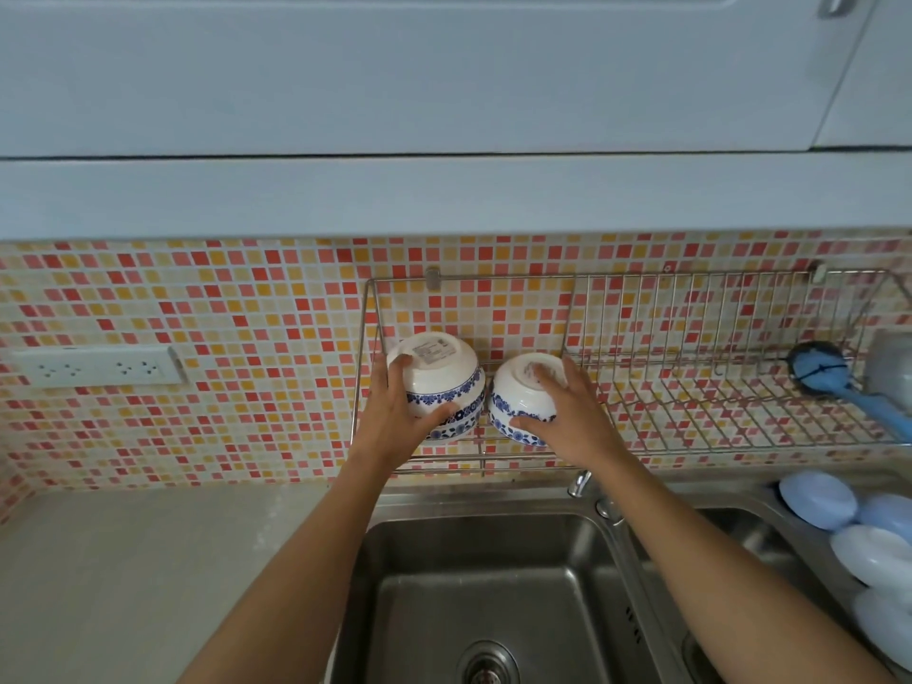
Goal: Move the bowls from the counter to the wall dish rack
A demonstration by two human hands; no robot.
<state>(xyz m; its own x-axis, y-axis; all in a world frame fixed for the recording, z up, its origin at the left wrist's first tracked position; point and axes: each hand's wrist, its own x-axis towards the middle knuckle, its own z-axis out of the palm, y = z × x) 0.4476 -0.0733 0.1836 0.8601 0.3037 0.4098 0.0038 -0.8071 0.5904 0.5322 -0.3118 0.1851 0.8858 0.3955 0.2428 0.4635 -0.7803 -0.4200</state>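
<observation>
Both hands up at the wall dish rack (641, 367), one bowl each. My left hand (395, 412) grips the left bowl (444, 382): thumb curled under the blue-patterned rim, fingers wrapped over the far side w/ a fingertip up by the foot. My right hand (567, 412) grips the right bowl (518, 402): fingers spread over its upturned base, thumb pressed on the rim band. Both bowls upside down, tilted toward me, at the rack's left end, just beside each other, nearly touching. Can't tell if they rest on the wires. Sink (444, 585) sits below my forearms.
</observation>
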